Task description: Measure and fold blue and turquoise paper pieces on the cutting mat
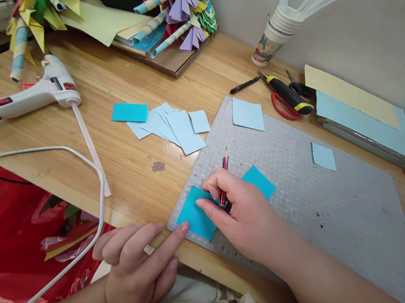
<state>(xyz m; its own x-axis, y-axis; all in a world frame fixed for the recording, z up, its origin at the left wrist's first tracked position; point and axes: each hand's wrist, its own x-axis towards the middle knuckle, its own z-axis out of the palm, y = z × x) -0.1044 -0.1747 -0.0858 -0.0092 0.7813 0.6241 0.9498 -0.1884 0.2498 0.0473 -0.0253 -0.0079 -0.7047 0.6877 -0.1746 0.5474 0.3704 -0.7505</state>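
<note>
My right hand [241, 211] is closed on a short red-and-black pencil [225, 173], low over a bright blue paper piece [198, 221]. Its thumb and index finger are at the paper's upper right part and hide some of it. The paper lies at the near left corner of the grey cutting mat [327, 208]. My left hand [140, 260] rests its outstretched index fingertip on the paper's near edge, with the other fingers loosely bent and nothing in them. A second bright blue piece [260, 180] lies just beyond my right hand, partly covered by it.
Pale blue paper pieces [185, 130] lie left of the mat. A white glue gun [46, 89] with its cable [101, 199] stands at left. Behind the mat are a black pen [244, 85], pliers [291, 96], scissors [299, 88] and stacked paper cups [275, 38].
</note>
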